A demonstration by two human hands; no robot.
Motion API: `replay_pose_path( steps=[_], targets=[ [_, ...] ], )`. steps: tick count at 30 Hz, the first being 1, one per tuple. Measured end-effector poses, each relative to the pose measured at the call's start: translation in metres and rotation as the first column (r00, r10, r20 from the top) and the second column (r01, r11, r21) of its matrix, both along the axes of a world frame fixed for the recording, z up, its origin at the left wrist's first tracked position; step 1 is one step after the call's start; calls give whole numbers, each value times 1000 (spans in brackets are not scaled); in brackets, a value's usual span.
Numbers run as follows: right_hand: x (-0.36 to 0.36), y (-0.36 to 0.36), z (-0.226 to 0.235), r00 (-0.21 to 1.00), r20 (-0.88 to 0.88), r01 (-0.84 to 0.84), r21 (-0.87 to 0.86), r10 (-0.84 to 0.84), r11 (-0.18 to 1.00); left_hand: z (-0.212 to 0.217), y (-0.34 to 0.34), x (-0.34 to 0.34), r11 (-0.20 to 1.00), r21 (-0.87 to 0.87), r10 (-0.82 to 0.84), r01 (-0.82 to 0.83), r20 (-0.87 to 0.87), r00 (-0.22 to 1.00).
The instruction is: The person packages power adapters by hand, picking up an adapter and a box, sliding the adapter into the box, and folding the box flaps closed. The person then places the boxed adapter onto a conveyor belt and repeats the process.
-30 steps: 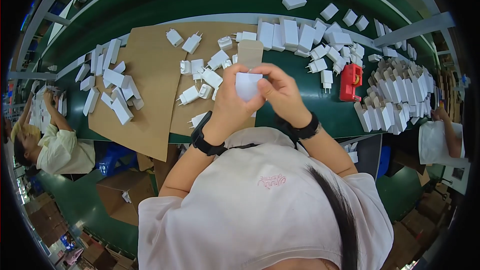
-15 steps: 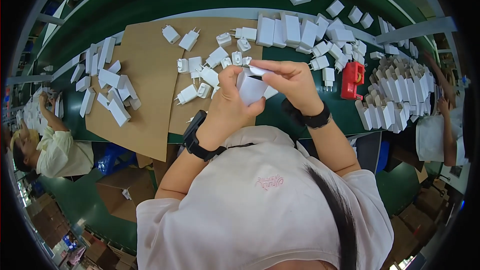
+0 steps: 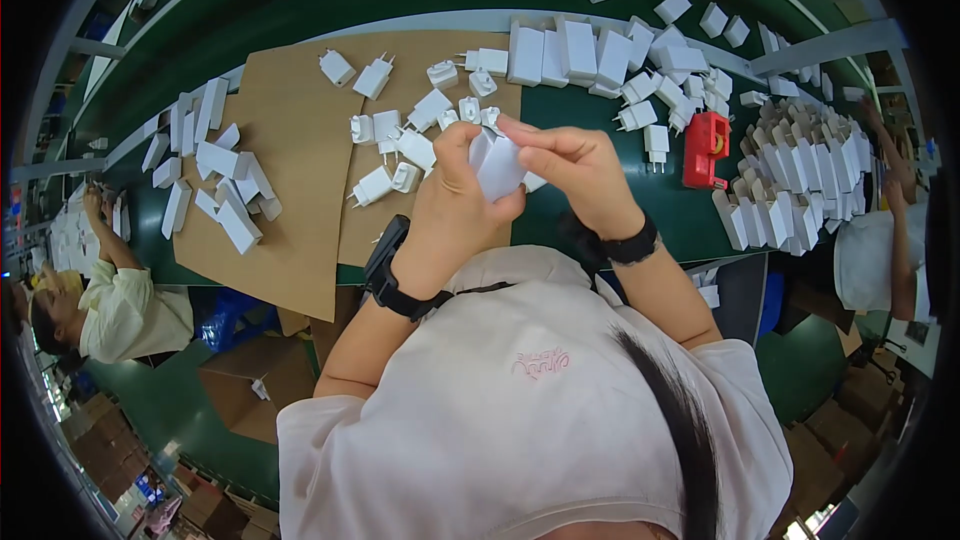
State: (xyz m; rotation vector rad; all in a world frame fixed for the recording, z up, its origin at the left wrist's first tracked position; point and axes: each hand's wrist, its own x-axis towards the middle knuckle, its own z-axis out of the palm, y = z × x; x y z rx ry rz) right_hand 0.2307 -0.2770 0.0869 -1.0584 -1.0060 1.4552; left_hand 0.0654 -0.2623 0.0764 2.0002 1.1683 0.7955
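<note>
My left hand [image 3: 455, 210] and my right hand [image 3: 575, 175] meet above the green bench and both grip one small white box [image 3: 497, 165]. The left hand wraps it from below and the right hand's fingers pinch its top flap. Each wrist wears a black band. Just beyond the hands, several white plug adapters [image 3: 400, 145] lie scattered on a brown cardboard sheet [image 3: 290, 210]. A row of shut white boxes [image 3: 560, 50] stands at the far edge of the bench.
Flat white boxes [image 3: 215, 165] lie piled on the cardboard's left. A red tool [image 3: 706, 148] sits to the right, next to stacked folded cartons [image 3: 810, 170]. One person sits at the left [image 3: 110, 300], another at the right [image 3: 875, 250]. Brown cartons [image 3: 250, 390] stand on the floor.
My hands have shifted slightly left and turned the white box. The right fingers have moved onto its top flap.
</note>
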Motion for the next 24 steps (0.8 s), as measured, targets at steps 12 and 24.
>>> replay_pose_path(
  steps=[12, 24],
  targets=[
    [2, 35, -17, 975, 111, -195, -3, 194, 981, -2, 28, 1, 991, -133, -10, 30, 147, 989],
    [135, 280, -111, 424, 820, 291, 278, -384, 915, -64, 101, -108, 894, 17, 434, -449, -289, 853]
  ],
)
